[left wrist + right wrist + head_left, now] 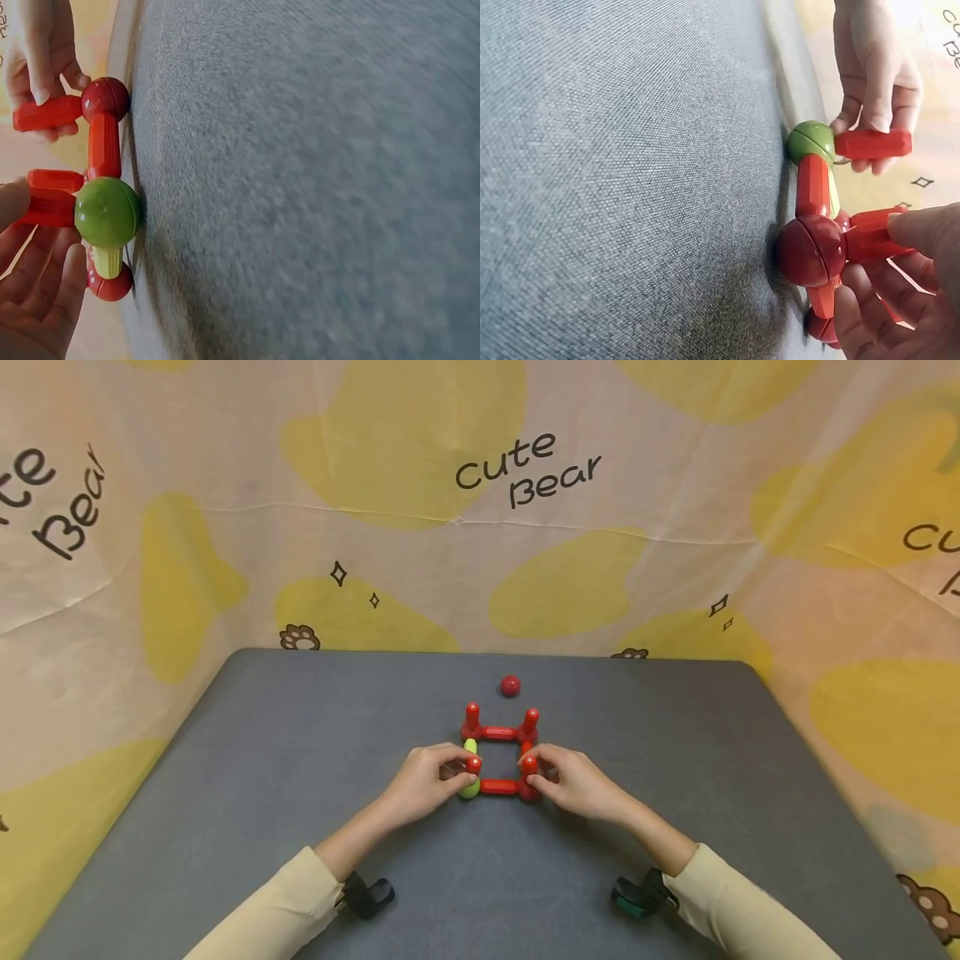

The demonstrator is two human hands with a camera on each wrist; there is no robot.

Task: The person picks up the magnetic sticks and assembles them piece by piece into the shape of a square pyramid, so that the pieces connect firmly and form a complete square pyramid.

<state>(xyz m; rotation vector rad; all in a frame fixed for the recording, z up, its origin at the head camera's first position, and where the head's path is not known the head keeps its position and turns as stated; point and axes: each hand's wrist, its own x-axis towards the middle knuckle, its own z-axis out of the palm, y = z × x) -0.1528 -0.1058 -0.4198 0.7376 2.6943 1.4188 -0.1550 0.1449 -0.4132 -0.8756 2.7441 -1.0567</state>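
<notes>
A square frame of rods and balls lies on the grey table, with a red rod standing up from each corner ball. My left hand [426, 783] pinches the upright red rod [51, 208] on the green ball [107, 212] at the near left corner. At the near right corner, my right hand [579, 783] pinches another upright red rod [874, 236], which stands on a dark red ball [810, 251]. A lying red rod [498, 787] joins these two balls. The left side has a yellow-green rod [107, 262]. Both far uprights, the left rod [472, 717] and right rod [530, 721], stand untouched.
A loose red ball [510, 686] lies beyond the frame, towards the back of the grey table [300, 718]. A patterned cloth [405, 468] with yellow patches hangs behind the table and along both sides.
</notes>
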